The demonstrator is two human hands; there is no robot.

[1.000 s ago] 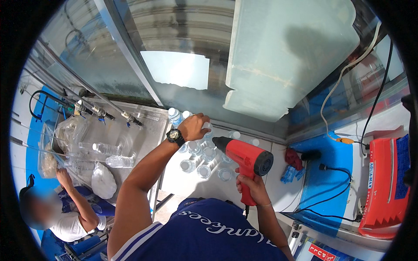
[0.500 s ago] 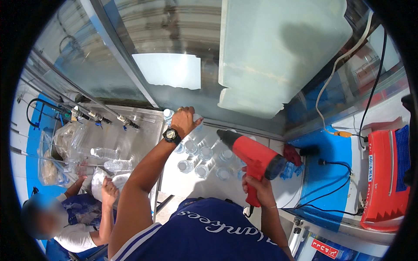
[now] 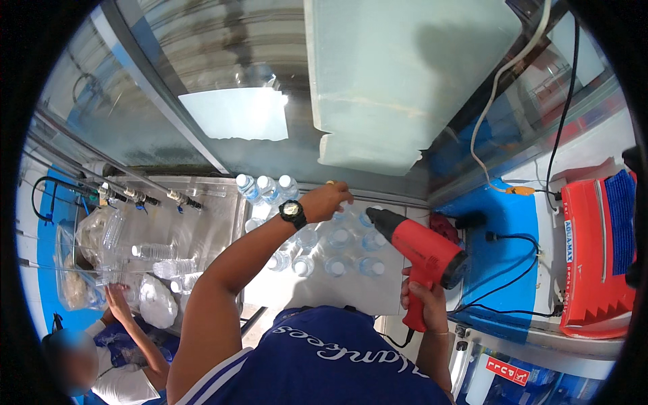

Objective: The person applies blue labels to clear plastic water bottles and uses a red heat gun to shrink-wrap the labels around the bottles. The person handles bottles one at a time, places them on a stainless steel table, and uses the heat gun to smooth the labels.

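Note:
My right hand [image 3: 428, 301] is wrapped round the handle of a red heat gun [image 3: 424, 251]. Its black nozzle points left, near the tops of the clear, capped water bottles [image 3: 339, 238]. Rows of these bottles stand upright on the white counter [image 3: 307, 288]. At the back of the rows, my left hand [image 3: 328, 201] has its fingers curled round the top of a bottle; most of that bottle is hidden. A black watch [image 3: 292, 212] is on my left wrist. Several capped bottles [image 3: 268, 187] stand together at the back left corner.
On the left, a steel sink [image 3: 202, 226] with taps [image 3: 182, 200] holds clear bottles [image 3: 154, 252] lying down. A co-worker's hand [image 3: 120, 302] is beside it. A glass panel [image 3: 270, 158] rises behind the counter; cables [image 3: 520, 236] and a red box [image 3: 586, 270] are at right.
My left hand has moved right along the back row, uncovering the back-left bottles. The heat gun has shifted right and slightly down in my right hand. The co-worker's hands have moved.

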